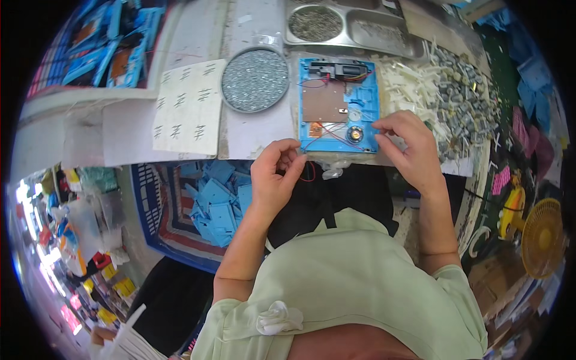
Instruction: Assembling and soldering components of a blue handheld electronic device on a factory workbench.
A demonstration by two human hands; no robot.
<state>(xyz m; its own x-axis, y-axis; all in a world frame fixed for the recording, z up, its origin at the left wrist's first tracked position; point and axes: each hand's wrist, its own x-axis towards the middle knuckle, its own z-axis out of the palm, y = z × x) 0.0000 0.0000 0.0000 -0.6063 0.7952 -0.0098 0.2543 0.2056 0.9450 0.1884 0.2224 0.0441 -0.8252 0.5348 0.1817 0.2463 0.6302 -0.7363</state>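
Note:
A blue plastic casing (pixel 371 90) lies at the table's front edge. Inside it are a brown board (pixel 324 101), a black motor unit (pixel 345 70), a small round speaker (pixel 355 134) and thin red wires. My left hand (pixel 275 174) is at the casing's lower left corner, thumb and forefinger curled together. A red wire loop (pixel 312 174) hangs beside the thumb; what lies between the fingertips is too small to tell. My right hand (pixel 411 144) has thumb and forefinger on the casing's right edge, the other fingers curled in.
A round dish of small metal pieces (pixel 255 80) and a marked white board (pixel 191 108) lie left. Metal trays (pixel 354 41) stand behind; white plastic parts (pixel 408 84) and small motors (pixel 462 99) are heaped right. A blue basket (pixel 147 198) holds blue panels below the table.

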